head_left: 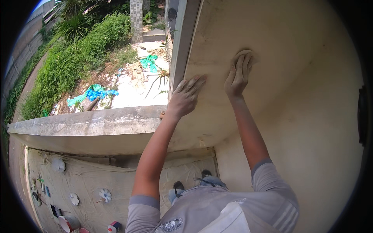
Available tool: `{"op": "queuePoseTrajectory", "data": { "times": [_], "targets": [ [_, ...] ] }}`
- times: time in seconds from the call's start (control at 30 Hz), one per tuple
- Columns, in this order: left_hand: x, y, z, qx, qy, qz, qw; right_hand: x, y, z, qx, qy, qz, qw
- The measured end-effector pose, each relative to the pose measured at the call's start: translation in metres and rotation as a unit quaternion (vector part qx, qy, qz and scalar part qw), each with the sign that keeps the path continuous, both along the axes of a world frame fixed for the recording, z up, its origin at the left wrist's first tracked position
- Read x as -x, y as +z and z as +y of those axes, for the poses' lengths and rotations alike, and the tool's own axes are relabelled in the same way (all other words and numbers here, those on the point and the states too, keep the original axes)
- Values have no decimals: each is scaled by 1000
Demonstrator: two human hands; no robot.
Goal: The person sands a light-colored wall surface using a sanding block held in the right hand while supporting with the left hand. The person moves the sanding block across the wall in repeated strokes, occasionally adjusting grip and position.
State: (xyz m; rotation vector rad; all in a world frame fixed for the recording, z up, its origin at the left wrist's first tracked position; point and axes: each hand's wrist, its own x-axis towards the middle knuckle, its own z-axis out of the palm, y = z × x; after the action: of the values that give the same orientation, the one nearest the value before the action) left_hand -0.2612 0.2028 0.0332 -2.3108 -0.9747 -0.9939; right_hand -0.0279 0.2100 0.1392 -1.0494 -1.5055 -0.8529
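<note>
My right hand (239, 74) is raised against the beige wall (279, 42), its fingers together and pressed over a round pale pad (244, 53). Only the pad's rim shows past the fingertips, so its exact kind is unclear. Pale dust coats the fingers of both hands. Lower and to the left, my left hand (187, 97) lies against the same wall with fingers stretched out and nothing in them. It rests beside the grey frame (182, 46) at the edge of the opening.
A concrete ledge (89, 121) runs left below the opening, with plants (81, 46) and scattered rubbish outside. Below, a plastic sheet (93, 182) covers the floor. A paint bucket (69, 223), a black tray (55, 211) and several flower-shaped pieces (105, 195) stand on it.
</note>
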Motion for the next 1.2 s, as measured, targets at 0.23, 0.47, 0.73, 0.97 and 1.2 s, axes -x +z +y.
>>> {"op": "queuePoseTrajectory", "data": {
  "times": [0.23, 0.47, 0.73, 0.97, 1.2],
  "targets": [
    [-4, 4, 1, 23, -44, -22, 999, -58, -133, -28, 114, -14, -168, 979],
    [-1, -3, 5, 5, -34, -28, 999, -3, 7, 4, -25, -11, 18, 999],
    [-5, 5, -3, 22, -46, -1, 999, -89, -115, -35, 102, -48, -172, 979],
    [5, 8, -3, 38, -41, -8, 998, 30, 19, 5, -23, 3, -91, 996],
    [2, -34, -17, 66, -62, 1, 996, -63, -75, -13, 60, -13, -264, 963]
  ]
}}
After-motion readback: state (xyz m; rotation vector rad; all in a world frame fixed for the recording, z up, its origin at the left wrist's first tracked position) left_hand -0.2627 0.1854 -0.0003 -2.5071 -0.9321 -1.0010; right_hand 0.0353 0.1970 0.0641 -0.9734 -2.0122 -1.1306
